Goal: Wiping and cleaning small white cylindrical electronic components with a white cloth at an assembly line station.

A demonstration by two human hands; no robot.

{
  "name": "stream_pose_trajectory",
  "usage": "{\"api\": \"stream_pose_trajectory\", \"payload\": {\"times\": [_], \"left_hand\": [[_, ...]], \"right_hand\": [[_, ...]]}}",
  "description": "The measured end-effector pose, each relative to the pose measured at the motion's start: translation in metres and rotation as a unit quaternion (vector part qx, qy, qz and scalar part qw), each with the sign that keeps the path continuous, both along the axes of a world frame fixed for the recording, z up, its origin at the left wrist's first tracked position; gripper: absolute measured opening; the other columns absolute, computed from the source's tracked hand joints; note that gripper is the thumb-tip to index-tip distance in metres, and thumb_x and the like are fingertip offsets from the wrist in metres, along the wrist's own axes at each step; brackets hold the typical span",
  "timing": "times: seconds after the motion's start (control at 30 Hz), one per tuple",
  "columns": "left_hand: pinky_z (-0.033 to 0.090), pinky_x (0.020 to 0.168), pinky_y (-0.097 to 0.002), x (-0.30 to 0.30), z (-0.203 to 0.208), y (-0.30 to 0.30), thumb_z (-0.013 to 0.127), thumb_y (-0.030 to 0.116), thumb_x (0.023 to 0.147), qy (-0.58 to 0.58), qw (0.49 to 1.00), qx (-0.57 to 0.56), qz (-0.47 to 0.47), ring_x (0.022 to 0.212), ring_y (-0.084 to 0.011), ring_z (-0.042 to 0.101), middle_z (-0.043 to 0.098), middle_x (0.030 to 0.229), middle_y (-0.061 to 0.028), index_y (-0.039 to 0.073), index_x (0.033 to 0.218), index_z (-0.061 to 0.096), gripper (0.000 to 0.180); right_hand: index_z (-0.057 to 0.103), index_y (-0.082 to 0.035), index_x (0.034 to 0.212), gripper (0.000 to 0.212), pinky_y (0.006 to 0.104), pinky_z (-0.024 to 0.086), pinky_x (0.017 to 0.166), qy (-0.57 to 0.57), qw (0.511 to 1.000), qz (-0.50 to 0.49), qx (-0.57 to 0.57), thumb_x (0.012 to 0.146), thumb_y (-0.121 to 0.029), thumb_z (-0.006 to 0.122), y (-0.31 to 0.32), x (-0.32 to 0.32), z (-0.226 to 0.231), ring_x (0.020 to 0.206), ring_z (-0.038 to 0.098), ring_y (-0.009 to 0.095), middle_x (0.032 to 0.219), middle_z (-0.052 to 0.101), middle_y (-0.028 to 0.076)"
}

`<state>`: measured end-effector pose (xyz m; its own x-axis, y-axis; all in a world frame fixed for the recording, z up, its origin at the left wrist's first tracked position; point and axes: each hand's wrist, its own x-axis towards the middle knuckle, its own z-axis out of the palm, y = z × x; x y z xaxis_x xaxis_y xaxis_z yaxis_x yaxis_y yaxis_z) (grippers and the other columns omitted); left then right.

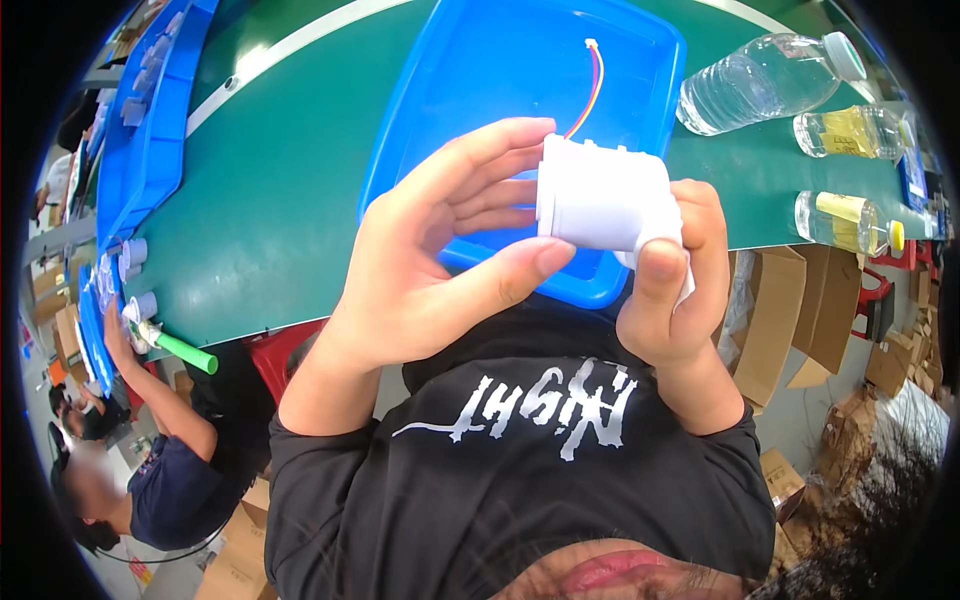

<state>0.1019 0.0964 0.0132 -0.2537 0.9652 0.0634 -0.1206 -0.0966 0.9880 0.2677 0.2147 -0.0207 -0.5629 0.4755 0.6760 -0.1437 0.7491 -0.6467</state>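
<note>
Across a green table (285, 160), had a blue tray (480, 90) laid out, and worked over its near end. Gripped a white elbow-shaped plastic piece (600, 195) in the right hand (680, 300), pinching the narrower, bent end between thumb and curled fingers. Held the piece in the air above the tray, wide end toward the left. Curved the left hand (415, 260) loosely about that wide end, thumb by the lower rim and fingertips by the far side; could not tell whether gripping there or merely steadying. Had red and yellow wires (599, 85) rising from the wide end to a small white connector (591, 43) over the tray. To the right, saw three clear bottles (765, 85) on the table and cardboard boxes (775, 320) below its edge. To the left, saw a blue bin (160, 160) with small white parts, a green rod (187, 352) at the table edge, and a co-worker (185, 480) in dark sleeves reaching toward the table.
</note>
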Motion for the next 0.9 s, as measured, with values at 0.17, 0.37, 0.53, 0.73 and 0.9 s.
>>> {"api": "stream_pose_trajectory", "payload": {"times": [0.17,0.37,0.53,0.73,0.9], "left_hand": [[0.045,0.104,-0.0367,0.004,0.000,-0.001,0.068,-0.010,0.078,0.017,0.999,0.023,0.014,0.122,-0.0286,0.057,0.053,0.134,-0.0266,-0.011,0.137,0.041,0.065],[0.048,0.101,-0.0381,-0.009,-0.005,0.002,0.068,-0.014,0.074,0.338,0.932,0.125,0.036,0.122,-0.0314,0.057,0.054,0.132,-0.0271,-0.010,0.132,0.047,0.062],[0.051,0.098,-0.0395,-0.014,-0.004,0.000,0.070,-0.013,0.072,0.385,0.914,0.124,0.038,0.117,-0.0316,0.060,0.056,0.131,-0.0261,-0.010,0.129,0.050,0.061],[0.053,0.095,-0.0376,-0.002,-0.008,0.005,0.069,-0.010,0.074,0.202,0.974,0.060,0.081,0.115,-0.0296,0.061,0.060,0.126,-0.0222,-0.011,0.129,0.050,0.059],[0.054,0.092,-0.0352,-0.004,-0.005,-0.002,0.074,-0.004,0.077,0.082,0.992,0.064,0.072,0.108,-0.0237,0.065,0.065,0.117,-0.0173,-0.006,0.130,0.052,0.057]], "right_hand": [[0.054,0.004,0.094,0.021,0.0316,0.043,0.063,0.012,1.000,0.001,0.019,0.096,-0.016,0.059,-0.002,0.002,-0.007,0.073,0.053,0.023,0.089,0.057,0.014],[0.057,-0.001,0.103,0.037,0.0205,0.039,0.062,-0.069,0.868,0.062,-0.487,0.102,-0.037,0.049,0.000,-0.006,0.017,0.074,0.051,0.005,0.087,0.059,0.002],[0.056,0.001,0.120,0.042,0.0274,0.053,0.084,0.112,0.631,0.211,-0.738,0.100,-0.036,0.050,0.018,-0.010,0.018,0.094,0.067,0.016,0.107,0.066,0.011],[0.053,0.003,0.122,0.049,0.0292,0.052,0.079,0.029,0.955,-0.020,-0.295,0.102,-0.041,0.042,0.017,0.003,0.022,0.093,0.066,0.019,0.106,0.066,0.013],[0.065,-0.005,0.120,0.044,0.0425,0.041,0.099,-0.098,0.966,-0.038,0.236,0.093,-0.038,0.057,0.003,-0.015,0.018,0.115,0.056,0.029,0.124,0.062,0.008]]}}
